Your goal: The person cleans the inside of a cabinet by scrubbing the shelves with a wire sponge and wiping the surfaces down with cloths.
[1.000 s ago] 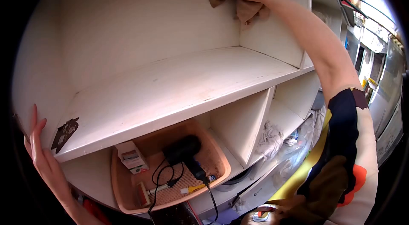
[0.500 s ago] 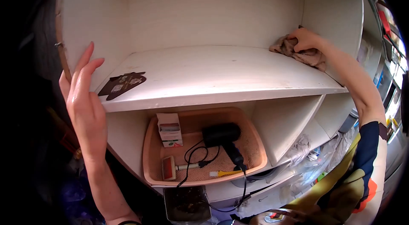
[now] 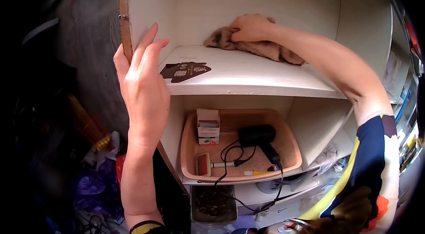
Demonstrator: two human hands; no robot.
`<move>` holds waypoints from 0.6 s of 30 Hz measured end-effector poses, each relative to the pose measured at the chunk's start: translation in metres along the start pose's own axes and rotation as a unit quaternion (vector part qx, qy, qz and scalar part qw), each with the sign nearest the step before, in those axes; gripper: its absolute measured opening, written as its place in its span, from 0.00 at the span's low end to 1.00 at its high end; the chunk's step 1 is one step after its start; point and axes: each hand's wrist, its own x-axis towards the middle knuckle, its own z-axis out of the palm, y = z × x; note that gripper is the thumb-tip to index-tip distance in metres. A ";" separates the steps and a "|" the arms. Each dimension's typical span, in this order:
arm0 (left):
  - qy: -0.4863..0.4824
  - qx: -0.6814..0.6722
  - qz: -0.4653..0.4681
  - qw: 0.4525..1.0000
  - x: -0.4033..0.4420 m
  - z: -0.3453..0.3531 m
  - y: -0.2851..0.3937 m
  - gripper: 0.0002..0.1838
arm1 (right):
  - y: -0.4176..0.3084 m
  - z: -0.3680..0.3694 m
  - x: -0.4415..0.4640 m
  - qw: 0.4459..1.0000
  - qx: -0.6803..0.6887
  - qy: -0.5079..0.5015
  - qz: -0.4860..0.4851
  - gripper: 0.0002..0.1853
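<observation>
A crumpled brownish cloth (image 3: 261, 49) lies bunched on the upper shelf board (image 3: 248, 72) near its back wall. My right hand (image 3: 253, 27) presses down on it with curled fingers. At the shelf unit's left front edge, my left hand (image 3: 146, 81) straddles the side panel (image 3: 125, 17), fingers stretched and apart, some inside the panel and one outside. A dark brown sticker with white print (image 3: 186, 71) sits at the board's left front corner, close to my left hand.
Below, a peach plastic basket (image 3: 186, 163) holds a black hair dryer (image 3: 256, 135), a small white box (image 3: 208, 127) and a brush (image 3: 204, 164). The dryer's cord hangs over the front. A dark tray (image 3: 214, 207) is underneath. Purple bags (image 3: 95, 189) lie at lower left.
My right hand has moved left along the shelf with the cloth, away from the right back corner. My left hand stays at the panel edge. The view has shifted left.
</observation>
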 end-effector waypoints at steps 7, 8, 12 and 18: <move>0.007 -0.005 0.010 1.000 -0.001 0.001 -0.002 0.24 | -0.096 0.011 0.080 0.995 0.013 0.063 -0.080 0.19; 0.010 -0.011 0.009 1.000 -0.001 0.001 -0.002 0.25 | -0.095 0.009 0.082 0.992 0.036 0.046 -0.116 0.18; 0.029 0.002 0.008 1.000 -0.001 0.005 -0.003 0.24 | -0.087 0.000 0.071 0.977 0.118 -0.039 -0.175 0.17; 0.043 -0.030 -0.012 0.999 0.000 0.005 0.004 0.27 | -0.098 -0.039 -0.004 0.937 0.259 -0.042 -0.231 0.23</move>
